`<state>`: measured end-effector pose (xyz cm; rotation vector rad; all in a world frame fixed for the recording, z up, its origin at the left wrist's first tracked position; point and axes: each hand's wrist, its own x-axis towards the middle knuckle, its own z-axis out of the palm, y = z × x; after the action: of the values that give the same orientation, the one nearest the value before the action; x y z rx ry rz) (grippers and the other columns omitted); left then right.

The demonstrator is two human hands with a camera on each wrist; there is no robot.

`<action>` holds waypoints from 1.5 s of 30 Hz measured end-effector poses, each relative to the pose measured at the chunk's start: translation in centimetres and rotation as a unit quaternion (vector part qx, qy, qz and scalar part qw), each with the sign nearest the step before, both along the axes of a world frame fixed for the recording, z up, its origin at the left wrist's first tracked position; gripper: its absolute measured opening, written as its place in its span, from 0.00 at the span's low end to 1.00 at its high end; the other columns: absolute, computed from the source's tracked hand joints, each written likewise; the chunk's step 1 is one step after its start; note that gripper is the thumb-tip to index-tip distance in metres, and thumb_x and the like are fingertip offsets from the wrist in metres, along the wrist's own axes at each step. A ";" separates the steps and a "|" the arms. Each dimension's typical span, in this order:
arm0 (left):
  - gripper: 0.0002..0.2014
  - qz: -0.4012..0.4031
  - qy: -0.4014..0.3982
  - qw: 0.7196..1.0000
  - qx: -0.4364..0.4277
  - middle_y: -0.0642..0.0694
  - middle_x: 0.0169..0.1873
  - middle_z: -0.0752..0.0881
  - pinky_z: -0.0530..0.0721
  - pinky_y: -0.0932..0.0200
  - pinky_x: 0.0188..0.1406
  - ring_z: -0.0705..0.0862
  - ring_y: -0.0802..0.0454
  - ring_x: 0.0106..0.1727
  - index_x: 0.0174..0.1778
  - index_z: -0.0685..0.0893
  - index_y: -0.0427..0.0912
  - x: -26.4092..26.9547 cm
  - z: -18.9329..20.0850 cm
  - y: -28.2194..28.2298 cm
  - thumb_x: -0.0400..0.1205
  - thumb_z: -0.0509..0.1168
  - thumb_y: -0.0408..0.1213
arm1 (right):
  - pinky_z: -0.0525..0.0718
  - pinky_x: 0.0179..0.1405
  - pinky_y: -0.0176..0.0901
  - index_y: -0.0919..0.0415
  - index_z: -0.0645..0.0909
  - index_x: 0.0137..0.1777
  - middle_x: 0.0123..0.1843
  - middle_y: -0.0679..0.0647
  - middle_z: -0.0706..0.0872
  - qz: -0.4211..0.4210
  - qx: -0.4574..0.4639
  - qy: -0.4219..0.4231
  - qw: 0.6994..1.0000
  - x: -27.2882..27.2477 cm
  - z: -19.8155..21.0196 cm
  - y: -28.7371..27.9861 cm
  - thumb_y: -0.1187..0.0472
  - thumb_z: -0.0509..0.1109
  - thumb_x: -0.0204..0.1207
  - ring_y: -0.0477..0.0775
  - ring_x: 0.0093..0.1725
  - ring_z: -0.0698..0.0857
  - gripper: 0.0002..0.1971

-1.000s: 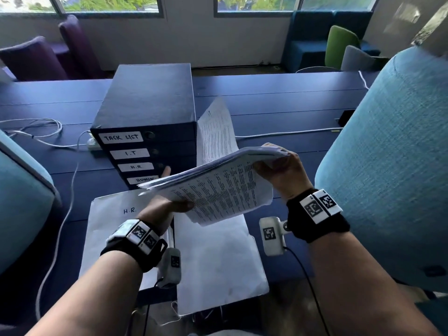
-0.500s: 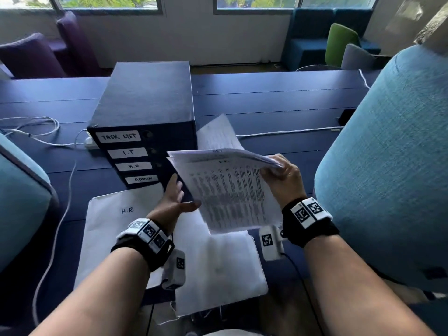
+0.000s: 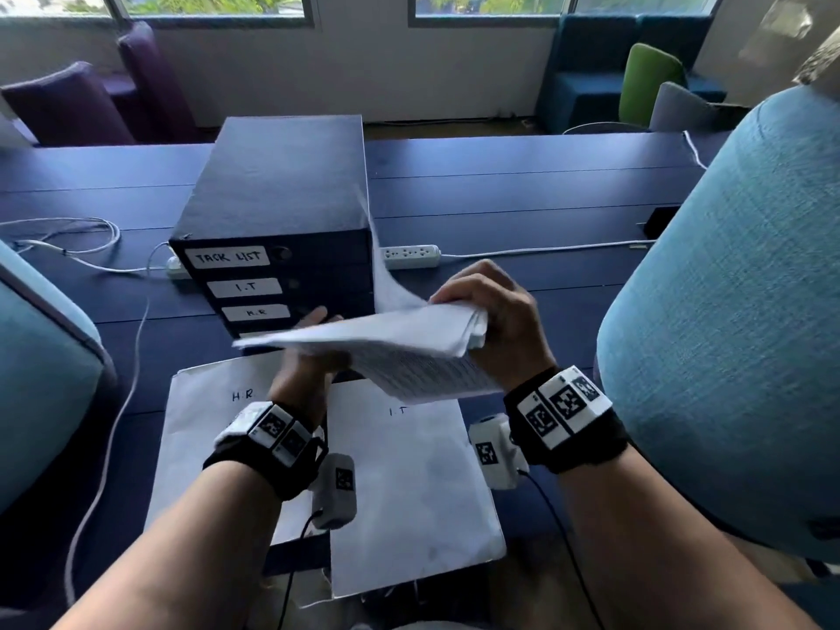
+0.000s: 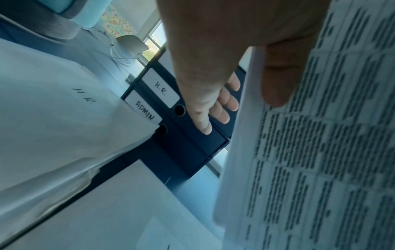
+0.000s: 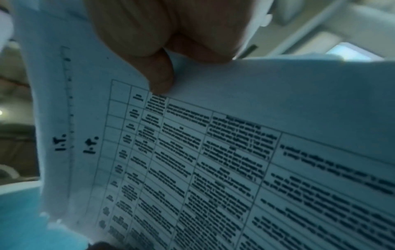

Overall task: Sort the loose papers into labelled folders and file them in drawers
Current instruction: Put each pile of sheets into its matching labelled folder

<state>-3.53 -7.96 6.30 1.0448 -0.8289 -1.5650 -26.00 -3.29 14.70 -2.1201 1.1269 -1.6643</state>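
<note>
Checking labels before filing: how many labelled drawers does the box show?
4, stacked top to bottom: TASK LIST, I.T, H.R, and ADMIN, which the held papers hide from the head view.

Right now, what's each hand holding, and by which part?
Both hold the paper stack. The right hand grips its right end, thumb underneath. The left hand holds the left side, thumb under, fingers over the top.
</note>
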 end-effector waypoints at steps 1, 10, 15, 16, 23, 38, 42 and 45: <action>0.29 0.018 0.009 1.000 0.015 0.41 0.61 0.83 0.84 0.45 0.55 0.82 0.44 0.61 0.68 0.75 0.45 0.0 -0.5 0.0 0.69 0.67 0.29 | 0.82 0.43 0.45 0.70 0.88 0.42 0.43 0.60 0.85 0.031 0.000 0.016 0.999 0.6 0.6 0.3 0.79 0.75 0.68 0.57 0.43 0.85 0.06; 0.34 -0.049 -0.023 0.998 -0.032 0.46 0.51 0.88 0.84 0.52 0.57 0.86 0.51 0.56 0.60 0.80 0.37 1.2 -0.6 0.7 0.55 0.77 0.23 | 0.80 0.46 0.41 0.67 0.86 0.43 0.42 0.57 0.87 0.029 0.020 -0.017 0.999 -0.1 2.2 0.5 0.78 0.68 0.69 0.53 0.44 0.86 0.09; 0.13 0.024 -0.028 0.997 -0.069 0.48 0.38 0.92 0.87 0.62 0.34 0.91 0.53 0.39 0.54 0.81 0.30 0.0 1.4 0.2 0.75 0.70 0.20 | 0.77 0.43 0.28 0.56 0.82 0.48 0.40 0.45 0.84 -0.123 0.129 -0.131 0.975 -1.9 -1.7 -1.2 0.69 0.72 0.74 0.29 0.39 0.79 0.08; 0.12 0.041 -0.030 0.997 -0.063 0.49 0.37 0.92 0.87 0.62 0.31 0.91 0.54 0.37 0.54 0.80 0.34 -0.2 1.5 0.1 0.77 0.69 0.20 | 0.76 0.42 0.28 0.57 0.82 0.48 0.39 0.45 0.83 -0.137 0.153 -0.148 0.967 -1.9 -2.6 -1.3 0.69 0.72 0.74 0.29 0.37 0.77 0.08; 0.25 0.047 -0.032 0.995 -0.076 0.46 0.42 0.91 0.90 0.56 0.41 0.90 0.52 0.43 0.51 0.84 0.40 -0.5 2.2 1.5 0.59 0.84 0.30 | 0.83 0.38 0.34 0.52 0.75 0.58 0.44 0.43 0.82 -0.156 0.255 -0.112 0.948 -1.6 -7.5 -0.1 0.62 0.73 0.73 0.36 0.40 0.83 0.15; 0.12 0.052 -0.085 0.991 -0.091 0.49 0.39 0.90 0.88 0.57 0.41 0.88 0.53 0.42 0.46 0.83 0.42 -1.0 2.5 1.5 0.70 0.75 0.38 | 0.78 0.37 0.25 0.57 0.70 0.62 0.47 0.38 0.77 -0.168 0.274 -0.110 0.941 -0.6 -6.6 -0.5 0.68 0.71 0.76 0.33 0.41 0.79 0.18; 0.07 0.080 -0.121 0.986 -0.080 0.53 0.31 0.88 0.86 0.62 0.39 0.86 0.55 0.38 0.40 0.80 0.44 -1.5 1.2 2.3 0.79 0.70 0.30 | 0.85 0.46 0.58 0.58 0.72 0.61 0.45 0.49 0.82 -0.169 0.329 -0.146 0.918 0.0 -8.8 -0.3 0.64 0.69 0.77 0.51 0.44 0.83 0.14; 0.03 0.091 -0.102 0.986 -0.094 0.47 0.40 0.89 0.89 0.49 0.44 0.87 0.49 0.43 0.43 0.82 0.45 -1.5 2.0 1.7 0.79 0.70 0.34 | 0.85 0.49 0.65 0.50 0.74 0.56 0.46 0.56 0.84 -0.185 0.300 -0.154 0.923 0.3 -7.8 -0.9 0.55 0.65 0.73 0.62 0.47 0.84 0.12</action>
<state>-5.06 -6.28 8.32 1.1198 -0.9715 -1.2154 -25.66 -4.16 6.92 -1.2779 1.7223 -1.4517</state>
